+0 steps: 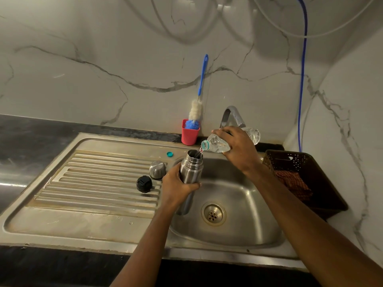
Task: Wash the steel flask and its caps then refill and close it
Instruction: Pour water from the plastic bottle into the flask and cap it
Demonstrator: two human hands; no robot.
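My left hand grips the steel flask around its middle, holding it upright over the left side of the sink basin with its mouth uncovered. My right hand holds a clear plastic water bottle tilted down to the left. Its teal-ringed neck is just above the flask's mouth, and a thin stream of water runs in. On the ribbed drainboard beside the flask sit the steel outer cap and the black inner stopper.
A small teal bottle cap lies on the sink rim. Behind it, a red cup holds a blue-handled bottle brush. The tap stands behind my right hand. A dark plastic basket with a patterned cloth stands right of the basin.
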